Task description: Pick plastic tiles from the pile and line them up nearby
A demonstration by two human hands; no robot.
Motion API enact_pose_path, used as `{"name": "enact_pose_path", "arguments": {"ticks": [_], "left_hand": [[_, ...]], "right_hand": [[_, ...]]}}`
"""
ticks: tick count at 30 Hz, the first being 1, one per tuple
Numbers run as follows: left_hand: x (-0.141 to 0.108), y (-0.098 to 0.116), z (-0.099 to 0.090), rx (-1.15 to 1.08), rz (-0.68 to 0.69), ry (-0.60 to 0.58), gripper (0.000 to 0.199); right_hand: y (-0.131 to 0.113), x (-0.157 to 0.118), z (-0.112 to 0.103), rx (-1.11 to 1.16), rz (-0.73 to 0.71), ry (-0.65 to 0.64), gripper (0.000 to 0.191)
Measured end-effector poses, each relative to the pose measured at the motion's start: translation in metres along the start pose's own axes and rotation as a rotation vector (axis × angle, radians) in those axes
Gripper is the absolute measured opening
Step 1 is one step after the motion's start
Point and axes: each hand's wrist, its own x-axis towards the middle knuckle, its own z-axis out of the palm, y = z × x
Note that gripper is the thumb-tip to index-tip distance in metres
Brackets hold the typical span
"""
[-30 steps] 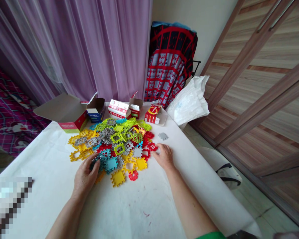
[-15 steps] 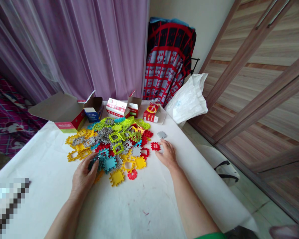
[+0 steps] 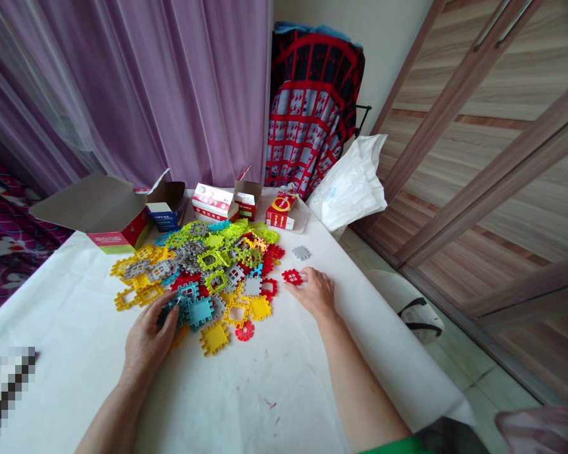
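The largest item in view is a purple fabric curtain (image 3: 194,94), hanging across the upper left of the frame; a wood-grain wardrobe (image 3: 483,145) stands at right. A table (image 3: 246,403) under a white cover spans the lower centre. A white crinkled bag (image 3: 353,186) leans at its far right corner. At mid-frame lies a heap of notched plastic pieces (image 3: 192,255) in lime, grey, yellow, red and teal, overlapping loosely, which suggests tipping out rather than stacking. Along the far edge stand a large open red-and-green cardboard box (image 3: 113,241), a blue one (image 3: 168,219) and three smaller red or red-and-white cartons (image 3: 213,202), probably set back to leave the near surface free. The left hand (image 3: 146,337) curls over dark teal pieces at the heap's near left edge; whether it grips them cannot be told. The right hand (image 3: 319,295), right of the heap, pinches a red window-pattern plastic square (image 3: 292,277) at its edge with thumb and forefinger, a hold that appears to suit so thin an item. Just beyond lies a solid grey notched square (image 3: 301,253), apart from the heap and untouched.
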Motion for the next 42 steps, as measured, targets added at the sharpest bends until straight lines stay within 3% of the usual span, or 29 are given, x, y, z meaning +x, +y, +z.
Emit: {"name": "enact_pose_path", "arguments": {"ticks": [3,6,9,15,21,29,32,34,38,42], "left_hand": [[0.0,0.003,-0.002,-0.012,0.009,-0.003,0.056],[0.0,0.006,-0.003,-0.006,0.007,-0.01,0.056],[-0.001,0.006,-0.003,0.008,-0.003,-0.011,0.055],[-0.001,0.0,0.0,0.017,0.022,0.0,0.052],[0.0,-0.003,0.003,0.018,0.032,0.02,0.049],[0.0,-0.004,0.002,0.027,0.025,0.005,0.048],[0.001,-0.004,0.002,0.02,0.03,0.006,0.047],[0.0,-0.004,0.002,0.016,0.037,0.002,0.048],[0.0,-0.003,0.002,0.009,0.046,0.004,0.047],[-0.001,-0.001,0.001,0.015,0.031,0.001,0.047]], "right_hand": [[0.008,0.002,-0.001,0.071,-0.119,-0.01,0.033],[0.019,0.007,0.004,0.16,-0.283,-0.06,0.038],[0.024,0.011,0.009,0.184,-0.313,-0.123,0.041],[0.016,0.008,0.01,0.135,-0.224,-0.044,0.032],[0.003,0.012,0.008,0.006,0.037,0.139,0.041],[-0.001,0.011,0.005,-0.069,0.112,0.07,0.038],[-0.002,0.008,0.003,0.025,0.0,0.124,0.024],[-0.006,0.005,0.001,0.127,-0.179,0.099,0.014],[-0.016,-0.004,0.004,0.262,-0.513,-0.128,0.03],[-0.022,-0.008,0.009,0.252,-0.554,-0.229,0.034]]}}
